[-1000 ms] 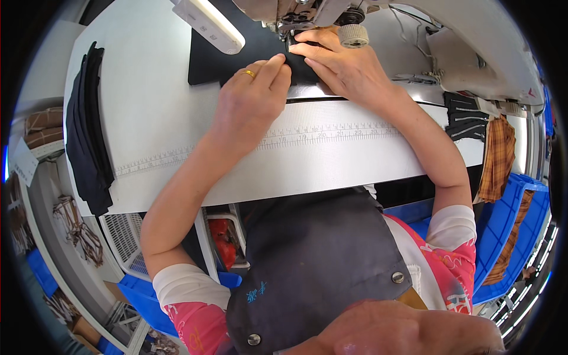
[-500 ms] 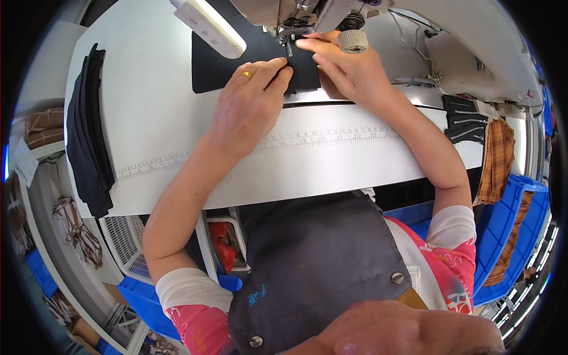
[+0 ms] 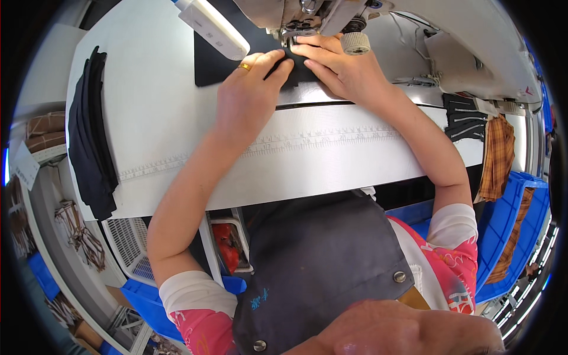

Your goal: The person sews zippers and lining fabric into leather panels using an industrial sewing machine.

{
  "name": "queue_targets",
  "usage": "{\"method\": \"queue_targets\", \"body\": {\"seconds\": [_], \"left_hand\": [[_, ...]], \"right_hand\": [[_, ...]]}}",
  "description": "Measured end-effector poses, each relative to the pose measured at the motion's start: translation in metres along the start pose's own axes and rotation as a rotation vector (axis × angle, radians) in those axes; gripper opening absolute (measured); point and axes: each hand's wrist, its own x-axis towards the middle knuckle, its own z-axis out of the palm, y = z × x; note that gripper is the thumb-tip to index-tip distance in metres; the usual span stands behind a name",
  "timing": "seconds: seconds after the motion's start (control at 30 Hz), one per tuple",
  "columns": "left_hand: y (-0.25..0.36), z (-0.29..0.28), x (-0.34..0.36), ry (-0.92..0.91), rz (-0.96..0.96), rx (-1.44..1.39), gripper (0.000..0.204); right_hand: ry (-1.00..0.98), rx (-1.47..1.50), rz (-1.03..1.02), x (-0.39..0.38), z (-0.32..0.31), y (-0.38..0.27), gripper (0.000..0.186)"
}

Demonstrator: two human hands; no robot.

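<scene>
A piece of black fabric (image 3: 214,64) lies on the white table under the needle end of a sewing machine (image 3: 302,26). My left hand (image 3: 251,89), with a gold ring on one finger, grips the fabric left of the presser foot (image 3: 289,41), its fingers bent and the thumb close to them. To the right of the foot, my right hand (image 3: 349,68) lies with its fingers stretched out flat on the fabric. The fingertips of both hands are close to the foot and cover part of the cloth there.
Folded black cloth pieces (image 3: 89,136) hang over the table's left edge. Black zippers (image 3: 464,118) and orange plaid cloth (image 3: 498,157) lie at the right. A printed ruler (image 3: 319,139) runs along the table (image 3: 272,183). A white lamp arm (image 3: 216,29) overhangs the fabric. Blue bins (image 3: 512,236) stand below.
The fabric's near edge has shifted slightly away from me. My left hand has moved forward along with it. My right fingers have flattened and come closer to the presser foot.
</scene>
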Motion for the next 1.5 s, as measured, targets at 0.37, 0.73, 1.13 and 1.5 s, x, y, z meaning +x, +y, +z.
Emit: {"method": "queue_targets", "body": {"seconds": [0.37, 0.73, 1.13, 1.5], "left_hand": [[-0.005, 0.002, 0.004, 0.072, 0.055, 0.054, 0.030], [-0.009, 0.001, 0.003, -0.022, -0.016, -0.046, 0.046], [-0.015, -0.001, 0.003, -0.009, 0.071, 0.124, 0.034], [-0.015, -0.008, 0.003, 0.010, 0.112, 0.138, 0.028]], "right_hand": [[-0.019, -0.038, 0.013, 0.001, -0.001, 0.000, 0.022], [-0.033, -0.097, 0.009, 0.003, -0.001, 0.001, 0.022], [-0.170, -0.008, 0.187, 0.000, -0.015, -0.009, 0.026], [0.242, -0.241, 0.201, -0.047, -0.186, -0.017, 0.039]]}}
